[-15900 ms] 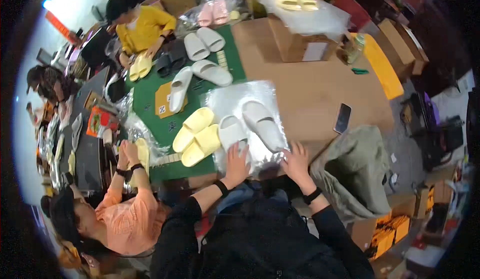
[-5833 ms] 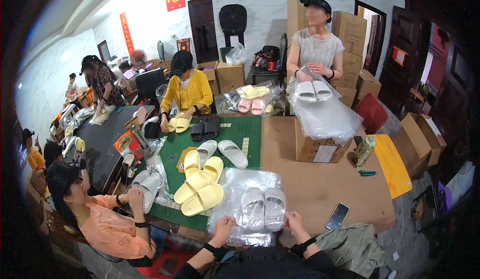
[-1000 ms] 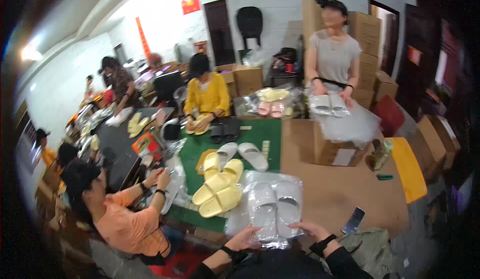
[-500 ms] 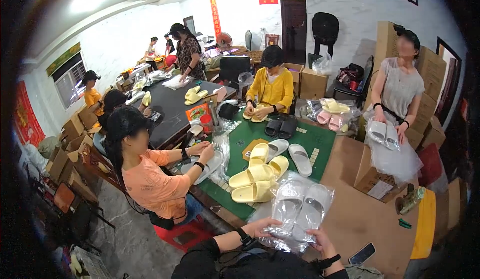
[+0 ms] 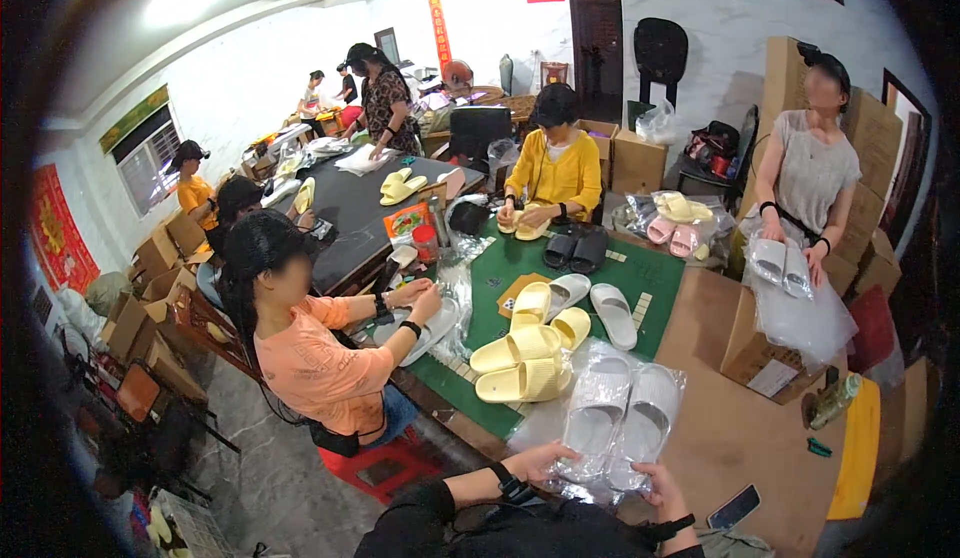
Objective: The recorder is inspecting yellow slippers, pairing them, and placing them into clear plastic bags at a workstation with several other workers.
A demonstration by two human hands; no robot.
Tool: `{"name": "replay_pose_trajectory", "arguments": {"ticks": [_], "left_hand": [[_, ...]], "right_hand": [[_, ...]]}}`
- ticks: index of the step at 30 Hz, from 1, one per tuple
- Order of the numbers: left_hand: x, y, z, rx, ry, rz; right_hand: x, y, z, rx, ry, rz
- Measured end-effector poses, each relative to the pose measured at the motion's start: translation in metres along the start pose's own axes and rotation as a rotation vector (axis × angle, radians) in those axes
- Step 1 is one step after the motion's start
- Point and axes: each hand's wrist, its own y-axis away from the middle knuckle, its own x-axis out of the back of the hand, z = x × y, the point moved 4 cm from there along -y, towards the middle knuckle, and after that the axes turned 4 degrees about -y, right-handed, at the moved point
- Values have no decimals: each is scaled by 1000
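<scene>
A pair of pale grey slippers [image 5: 622, 420] lies side by side inside a clear plastic bag [image 5: 560, 413] at the near edge of the brown table [image 5: 740, 438]. My left hand [image 5: 540, 458] grips the bag's near left end under the left slipper's heel. My right hand [image 5: 662, 486] holds the bag's near right end under the right slipper's heel. Both my forearms wear dark sleeves and wrist bands. Just left of the bag lie yellow slippers [image 5: 520, 363] on a green mat [image 5: 560, 288].
A person in an orange top [image 5: 310, 358] sits close on my left on a red stool [image 5: 390, 458]. A person in yellow [image 5: 557, 173] sits across; a person in grey [image 5: 812, 183] stands at the right bagging slippers. Cardboard boxes [image 5: 760, 353], a phone [image 5: 735, 506] and a bottle [image 5: 832, 401] lie right.
The view has swung left and up, bringing in more of the room and the seated people. Both hands stay on the bagged grey slippers at the table's near edge.
</scene>
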Motion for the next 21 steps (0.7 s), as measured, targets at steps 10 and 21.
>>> {"name": "replay_pose_trajectory", "arguments": {"ticks": [10, 21], "left_hand": [[51, -2, -47, -49, -82, -196], [-35, 32, 22, 53, -84, -194]], "right_hand": [[30, -11, 14, -175, -10, -32], [14, -5, 6, -164, -16, -1]]}}
